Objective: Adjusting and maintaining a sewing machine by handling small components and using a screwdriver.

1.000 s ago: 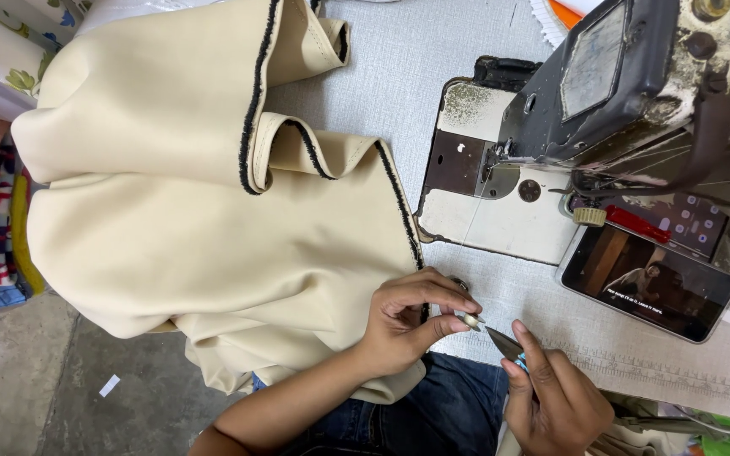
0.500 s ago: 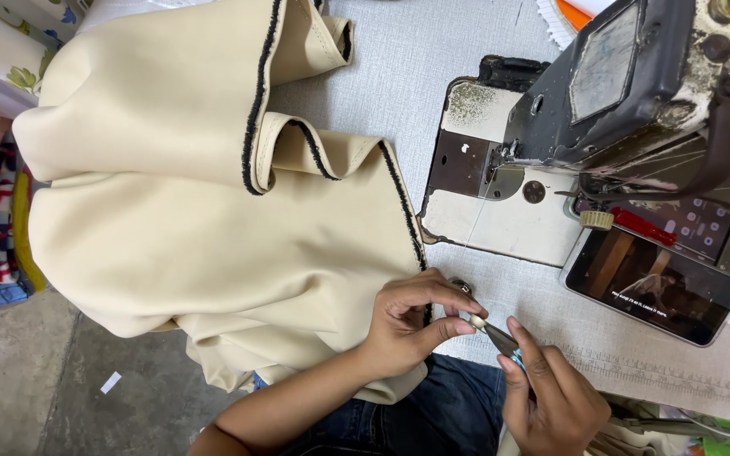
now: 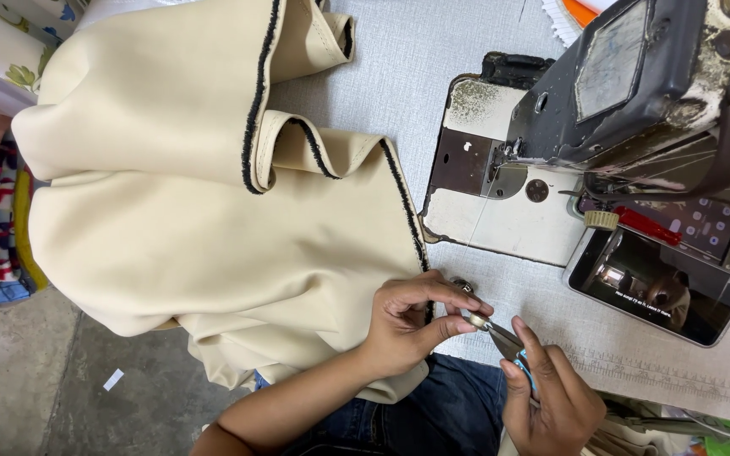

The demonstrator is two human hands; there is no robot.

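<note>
Left hand pinches the corner of the cream fabric right at the end of its black trim, thumb and forefinger closed tight on the edge. Right hand is curled around a small snips, blades pointing up at that pinched spot, tips almost touching the left fingertips. Whether a loose thread sits between the blades is too small to tell.

The fabric itself spills off the table over the person's lap, the rest heaped to the left of the sewing machine.

Here is the risk: those tips sit so close to the left thumb that a slip nicks skin. Bite too deep and the snips cut the trim stitching or the cream material itself instead of a stray end. The heavy heap hanging off the table edge could also drag the corner out of the pinch mid-cut. A phone lies just beside the machine, screen lit, which could pull the eye away.
</note>
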